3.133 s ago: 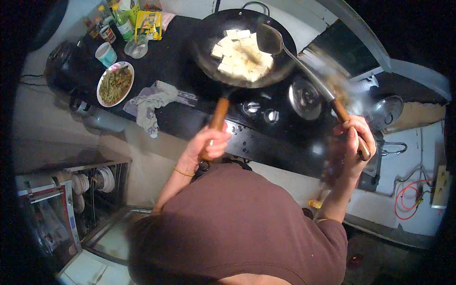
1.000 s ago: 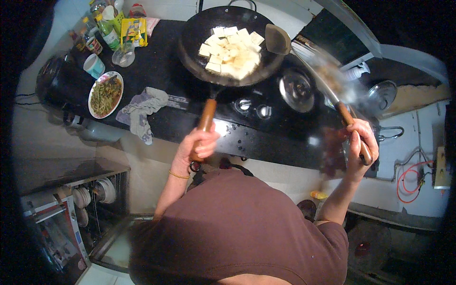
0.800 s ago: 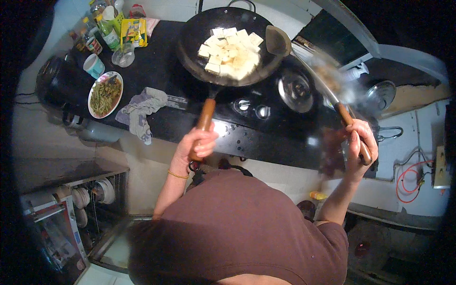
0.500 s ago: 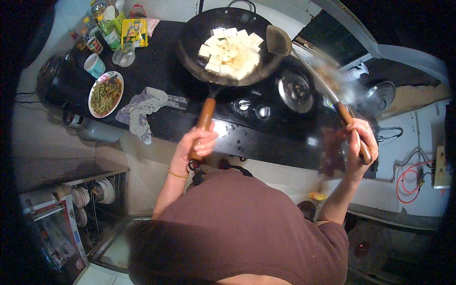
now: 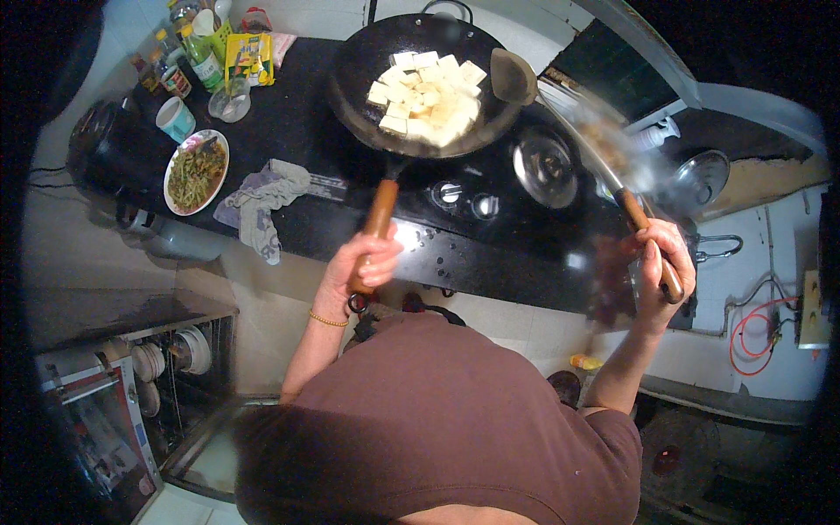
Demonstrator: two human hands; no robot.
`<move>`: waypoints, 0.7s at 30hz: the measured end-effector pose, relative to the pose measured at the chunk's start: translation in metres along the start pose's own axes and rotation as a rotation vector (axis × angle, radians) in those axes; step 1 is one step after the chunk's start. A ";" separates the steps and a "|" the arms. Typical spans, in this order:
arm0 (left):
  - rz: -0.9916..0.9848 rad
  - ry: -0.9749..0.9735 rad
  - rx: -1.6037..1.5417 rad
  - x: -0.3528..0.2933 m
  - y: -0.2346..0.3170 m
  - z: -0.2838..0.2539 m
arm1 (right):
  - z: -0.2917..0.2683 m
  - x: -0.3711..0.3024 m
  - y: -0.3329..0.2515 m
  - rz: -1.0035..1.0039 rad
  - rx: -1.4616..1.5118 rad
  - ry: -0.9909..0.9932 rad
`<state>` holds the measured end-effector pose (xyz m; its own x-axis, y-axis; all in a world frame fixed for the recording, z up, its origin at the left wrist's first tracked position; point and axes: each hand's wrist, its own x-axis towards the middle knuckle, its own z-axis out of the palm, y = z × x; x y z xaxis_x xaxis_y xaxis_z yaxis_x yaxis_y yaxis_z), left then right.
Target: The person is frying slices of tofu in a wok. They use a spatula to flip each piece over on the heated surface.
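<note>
My left hand (image 5: pixel 367 260) is wrapped round the wooden handle of a black wok (image 5: pixel 350 114) on the stove. White tofu pieces (image 5: pixel 429 96) lie in the wok, several in clear cubes, with a paler wet mass toward the near right. My right hand (image 5: pixel 663 254) grips the wooden end of a long-handled spatula (image 5: pixel 514 77). The spatula's broad metal blade is at the wok's right rim, apart from the tofu. Whether the blade touches the rim I cannot tell.
Left of the wok are a plate of cooked shredded food (image 5: pixel 196 173), a teal cup (image 5: pixel 176 119), a clear bowl (image 5: pixel 230 101), bottles (image 5: pixel 203 59), a yellow packet (image 5: pixel 250 59) and a grey cloth (image 5: pixel 262 206). A metal lid (image 5: pixel 544 168) lies right of the stove knobs (image 5: pixel 450 194).
Almost nothing differs. Both hands keep their grips, and the wok, tofu and spatula stay in place, apart from a very slight shift of the whole view.
</note>
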<state>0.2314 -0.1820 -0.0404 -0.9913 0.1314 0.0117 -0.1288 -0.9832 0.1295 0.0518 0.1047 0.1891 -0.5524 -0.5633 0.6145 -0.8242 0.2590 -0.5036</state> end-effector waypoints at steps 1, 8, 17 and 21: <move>-0.001 0.005 0.000 0.000 0.000 0.000 | 0.000 0.000 0.000 -0.001 -0.005 0.002; 0.017 0.051 -0.043 0.000 -0.001 0.004 | 0.003 0.001 -0.003 0.014 0.002 0.009; 0.000 0.019 -0.001 0.000 0.000 0.000 | 0.005 0.001 -0.002 -0.019 -0.006 -0.012; 0.004 0.026 0.010 0.000 0.000 0.003 | 0.006 0.001 -0.003 0.006 0.012 -0.007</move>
<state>0.2314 -0.1816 -0.0369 -0.9921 0.1244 -0.0138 -0.1251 -0.9823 0.1391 0.0539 0.0988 0.1878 -0.5567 -0.5675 0.6067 -0.8191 0.2532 -0.5147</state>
